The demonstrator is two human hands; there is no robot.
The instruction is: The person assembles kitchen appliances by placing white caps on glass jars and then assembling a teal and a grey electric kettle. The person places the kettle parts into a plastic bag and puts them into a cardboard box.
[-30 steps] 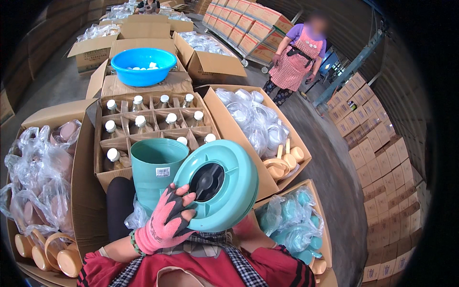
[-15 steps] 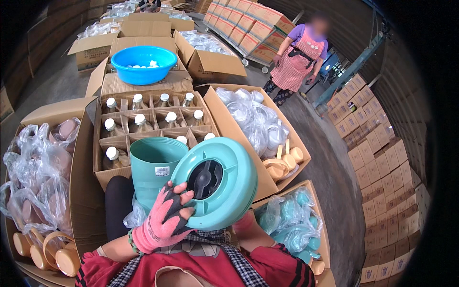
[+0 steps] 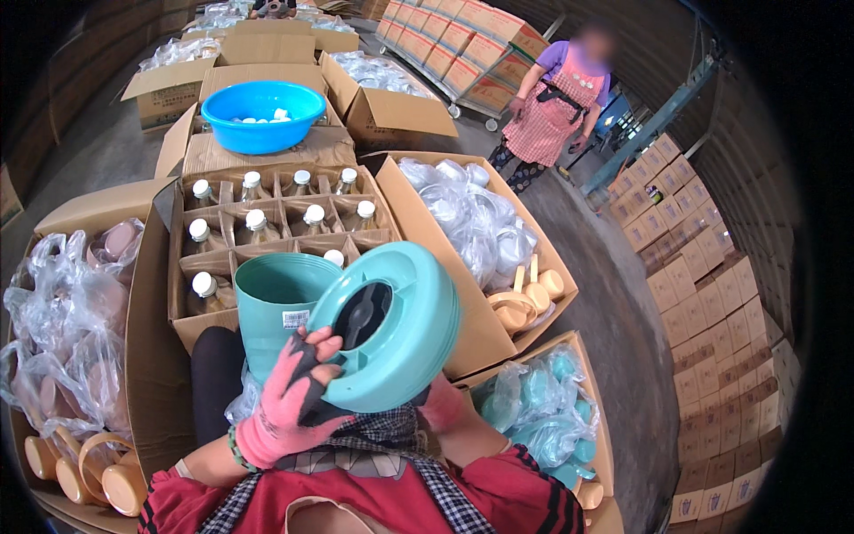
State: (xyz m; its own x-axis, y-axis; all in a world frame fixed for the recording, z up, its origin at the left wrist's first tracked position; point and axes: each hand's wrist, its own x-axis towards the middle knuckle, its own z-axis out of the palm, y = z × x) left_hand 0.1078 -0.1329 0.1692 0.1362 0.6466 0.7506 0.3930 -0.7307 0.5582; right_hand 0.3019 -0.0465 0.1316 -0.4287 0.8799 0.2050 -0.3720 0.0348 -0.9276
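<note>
Left hand (image 3: 298, 387) gripped the lower left rim of the round teal lid (image 3: 418, 307), palm inward, bare fingertips up on its face; right hand (image 3: 439, 405) sat under the right rim, fingers hidden, grip cannot be told. Forearms angled inward; lid tilted before the chest, overlapping the teal tub (image 3: 267, 311) beside it.

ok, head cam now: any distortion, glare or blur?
Head view: black fisheye rim, carton stack at right looks curved; head view: bright glints on the clear plastic bags; head view: co-worker's head blurred, while the teal round part looks fairly sharp.
</note>
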